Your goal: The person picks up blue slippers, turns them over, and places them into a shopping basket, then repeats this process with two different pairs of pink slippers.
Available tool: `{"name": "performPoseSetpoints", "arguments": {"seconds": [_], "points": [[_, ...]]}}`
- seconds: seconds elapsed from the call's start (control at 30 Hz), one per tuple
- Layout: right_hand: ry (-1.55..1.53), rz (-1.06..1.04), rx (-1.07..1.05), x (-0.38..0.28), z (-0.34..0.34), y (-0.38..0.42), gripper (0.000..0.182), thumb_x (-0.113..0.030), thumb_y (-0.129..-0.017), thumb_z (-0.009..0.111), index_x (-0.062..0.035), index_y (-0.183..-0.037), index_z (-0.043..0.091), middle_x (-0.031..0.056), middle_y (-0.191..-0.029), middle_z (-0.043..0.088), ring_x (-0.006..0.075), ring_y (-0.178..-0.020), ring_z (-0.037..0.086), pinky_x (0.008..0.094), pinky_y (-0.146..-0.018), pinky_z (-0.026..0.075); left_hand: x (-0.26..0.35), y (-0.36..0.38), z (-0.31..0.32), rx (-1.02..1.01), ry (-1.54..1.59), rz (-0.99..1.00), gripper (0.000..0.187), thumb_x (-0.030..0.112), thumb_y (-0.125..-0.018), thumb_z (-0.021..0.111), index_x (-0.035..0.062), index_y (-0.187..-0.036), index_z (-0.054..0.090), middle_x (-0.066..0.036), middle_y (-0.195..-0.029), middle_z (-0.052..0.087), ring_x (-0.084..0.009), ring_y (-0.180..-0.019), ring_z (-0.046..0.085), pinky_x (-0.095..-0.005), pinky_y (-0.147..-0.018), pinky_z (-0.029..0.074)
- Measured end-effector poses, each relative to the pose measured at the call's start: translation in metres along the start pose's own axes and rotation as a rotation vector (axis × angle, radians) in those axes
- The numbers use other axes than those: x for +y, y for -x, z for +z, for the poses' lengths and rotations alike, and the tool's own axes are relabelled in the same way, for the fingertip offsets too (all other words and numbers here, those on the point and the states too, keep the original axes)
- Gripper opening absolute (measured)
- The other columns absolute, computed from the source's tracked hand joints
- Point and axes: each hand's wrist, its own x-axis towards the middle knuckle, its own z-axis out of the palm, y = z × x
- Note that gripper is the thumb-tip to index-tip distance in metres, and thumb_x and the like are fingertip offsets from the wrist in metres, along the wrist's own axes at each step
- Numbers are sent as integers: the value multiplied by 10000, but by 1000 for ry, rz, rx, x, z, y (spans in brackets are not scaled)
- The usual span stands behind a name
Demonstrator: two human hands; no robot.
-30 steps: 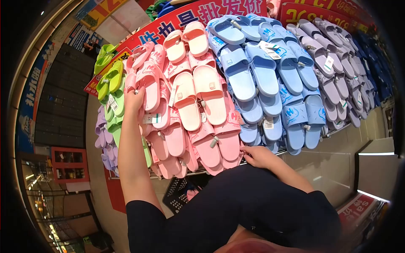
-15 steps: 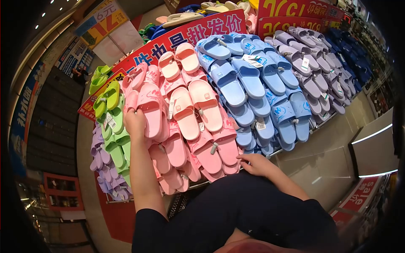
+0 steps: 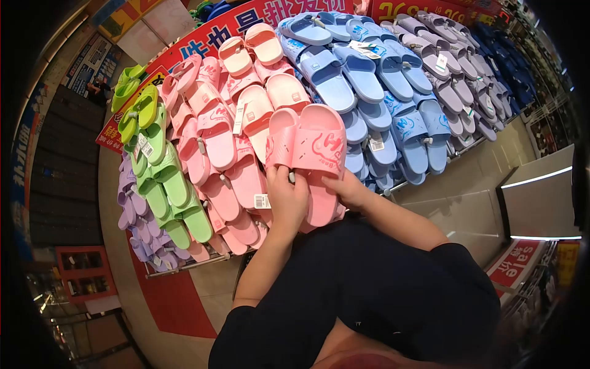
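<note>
Two hands hold a pair of pink slippers (image 3: pixel 310 154) up in front of a sloping display rack (image 3: pixel 184 265) packed with slippers. The left hand (image 3: pixel 289 200) is closed around the lower end of the pair, thumb on the near slipper's sole edge. The right hand (image 3: pixel 347 187) grips the pair from the other side, fingers curled behind it. Across the strap of the right slipper runs a darker pink scrawl with small letters under it that seem to read "Bear", though the print is too small to be sure.

Behind the pair, the rack carries the stock in colour bands: green slippers (image 3: pixel 150 147) and lilac slippers (image 3: pixel 132 209) at the left edge, pink slippers on the rack (image 3: pixel 212 141) in the middle, blue slippers (image 3: pixel 362 80) next, grey-mauve slippers (image 3: pixel 448 67) and dark blue slippers (image 3: pixel 513 67) toward the right edge. White tags (image 3: pixel 262 201) with barcodes hang from several pairs.

Along the top edge of the rack stands a red sign (image 3: pixel 246 18) with large light-blue Chinese characters. A red card (image 3: pixel 513 267) reading "sale" sits low at the right. The floor (image 3: pixel 467 197) is pale glossy tile. The person wears a dark sleeve (image 3: pixel 369 289).
</note>
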Motion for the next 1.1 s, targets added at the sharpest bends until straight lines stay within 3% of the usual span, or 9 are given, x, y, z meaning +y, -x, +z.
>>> {"name": "performPoseSetpoints", "arguments": {"seconds": [0.13, 0.23, 0.37, 0.47, 0.57, 0.83, 0.97, 1.0, 1.1], "points": [[-400, 109, 114, -10, -13, 2, 428, -181, -949, 570, -14, -1338, 508, 142, -1234, 640, 252, -1090, 661, 380, -937, 542, -10, 21, -14, -272, 252, -227, 327, 133, -916, 658, -57, -1180, 622, -94, -962, 603, -149, -802, 578, -282, -724, 486], [-472, 200, 137, -11, -30, 5, 447, -208, -935, 571, 13, -1319, 518, 159, -1219, 650, 267, -1086, 669, 408, -929, 555, -38, 38, -26, -99, 322, -219, 287, 101, -930, 635, -50, -1174, 628, -71, -992, 624, -109, -829, 585, -250, -722, 486], [-514, 193, 87, -1, -42, 6, 464, -185, -909, 590, 16, -1321, 520, 159, -1217, 651, 273, -1082, 671, 415, -926, 558, -57, 48, -30, -38, 445, -438, 275, 72, -990, 567, -52, -1235, 583, -78, -1128, 631, -108, -962, 599, -239, -841, 490], [-513, 193, 74, -3, -44, 5, 474, -167, -891, 598, 21, -1319, 521, 161, -1217, 651, 277, -1082, 670, 419, -925, 559, -63, 45, -20, -11, 167, -349, 375, 96, -983, 587, -55, -1319, 518, -101, -1167, 614, -120, -999, 589, -252, -860, 487], [-520, 200, 63, -7, -45, 3, 476, -148, -877, 595, 25, -1314, 525, 163, -1216, 651, 281, -1083, 670, 422, -928, 559, -64, 38, -8, -157, 389, -480, 489, 118, -977, 602, -72, -1392, 426, -114, -1170, 596, -132, -1021, 577, -262, -873, 484], [-393, 135, 42, -5, -43, 12, 578, -119, -834, 592, 38, -1373, 458, 189, -1262, 625, 299, -1119, 656, 421, -962, 542, -61, 17, -8, -218, 907, -706, 340, 147, -988, 571, -21, -1280, 521, 21, -865, 576, -27, -760, 511, -196, -648, 427], [-446, 140, -81, -31, -29, 27, 658, -143, -806, 614, 36, -1408, 419, 191, -1300, 603, 299, -1138, 646, 416, -988, 523, -28, 30, -31, -195, 1314, -790, 524, 385, -1061, 374, -9, -1395, 464, -128, -1261, 619, -219, -1139, 610, -356, -968, 494], [-452, 136, -87, -36, -25, 28, 672, -150, -798, 623, 33, -1411, 418, 189, -1305, 601, 297, -1143, 643, 415, -992, 520, -33, 30, -38, -320, 1447, -664, 643, 485, -1057, 270, 1, -1466, 376, -174, -1434, 507, -312, -1318, 503, -437, -1106, 411], [-419, 144, -119, -38, -20, 26, 690, -142, -777, 627, 25, -1415, 421, 181, -1308, 599, 291, -1152, 637, 409, -997, 513, -23, 36, -30, -168, 1617, -696, 739, 601, -999, 332, 42, -1483, 348, -211, -1424, 493, -344, -1260, 547, -492, -1037, 480]]}}
